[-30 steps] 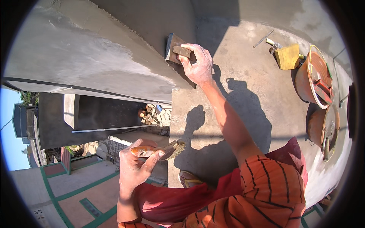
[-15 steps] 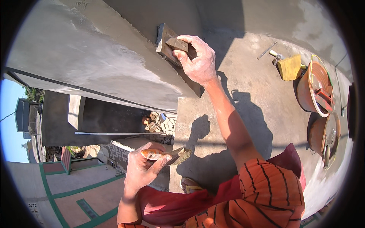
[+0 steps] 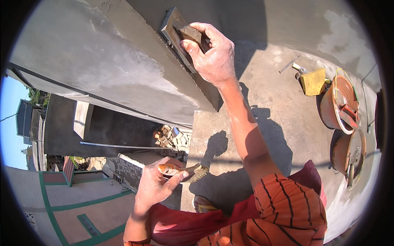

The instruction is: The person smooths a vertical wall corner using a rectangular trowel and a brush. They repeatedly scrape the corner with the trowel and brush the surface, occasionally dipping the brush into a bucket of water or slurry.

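Note:
My right hand [image 3: 217,59] is closed around the handle block of a plastering float [image 3: 172,25]. The float's flat board rests against the top band of a grey plastered low wall [image 3: 135,41]. Lower down, my left hand [image 3: 152,184] grips the orange handle of a brush [image 3: 198,174], its bristles pointing right. The brush is held in the air, apart from the wall. Smeared, lighter plaster covers the wall's face to the left.
On the floor at right stand an orange bucket [image 3: 326,104] with a red-handled tool inside and another bucket [image 3: 340,151]. A yellow block [image 3: 313,82] and a thin rod [image 3: 289,63] lie nearby. My sandalled foot [image 3: 201,203] is near the floor's edge; rubble [image 3: 174,137] lies below.
My right hand and the float have moved up and slightly left along the wall's top. My left hand, with the brush, has shifted a little and the brush has turned slightly.

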Motion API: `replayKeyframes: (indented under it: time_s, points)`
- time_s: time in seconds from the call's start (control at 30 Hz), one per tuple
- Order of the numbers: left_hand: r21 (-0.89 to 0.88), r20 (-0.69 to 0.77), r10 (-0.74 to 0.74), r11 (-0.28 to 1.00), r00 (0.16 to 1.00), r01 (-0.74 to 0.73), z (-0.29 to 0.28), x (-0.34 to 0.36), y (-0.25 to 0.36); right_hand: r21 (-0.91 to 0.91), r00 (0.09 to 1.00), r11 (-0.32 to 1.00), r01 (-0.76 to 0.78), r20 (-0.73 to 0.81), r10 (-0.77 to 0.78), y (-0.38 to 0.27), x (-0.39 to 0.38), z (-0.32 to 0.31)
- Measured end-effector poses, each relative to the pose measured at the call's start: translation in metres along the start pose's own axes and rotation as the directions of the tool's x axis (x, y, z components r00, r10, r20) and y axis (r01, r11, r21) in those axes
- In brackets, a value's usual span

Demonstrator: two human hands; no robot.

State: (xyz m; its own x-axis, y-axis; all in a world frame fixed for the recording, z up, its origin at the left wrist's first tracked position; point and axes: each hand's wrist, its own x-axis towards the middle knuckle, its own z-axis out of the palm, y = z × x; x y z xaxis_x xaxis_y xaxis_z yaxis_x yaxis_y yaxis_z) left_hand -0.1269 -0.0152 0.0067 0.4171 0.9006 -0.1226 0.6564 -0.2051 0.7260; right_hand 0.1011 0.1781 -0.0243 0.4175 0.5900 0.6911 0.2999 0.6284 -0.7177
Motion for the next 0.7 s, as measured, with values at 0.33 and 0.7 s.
replayKeyframes:
  time_s: [0.33,0.7]
  points:
    - [-0.002,-0.016,-0.077,0.997,0.997,0.077,0.002,0.004,0.002,0.103,0.996,0.991,0.084,-0.025,-0.081,-0.008,0.017,-0.016]
    - [-0.018,0.011,-0.057,0.998,0.998,0.057,0.003,0.003,0.0,-0.179,0.982,0.972,0.15,-0.091,-0.168,0.022,0.075,-0.007]
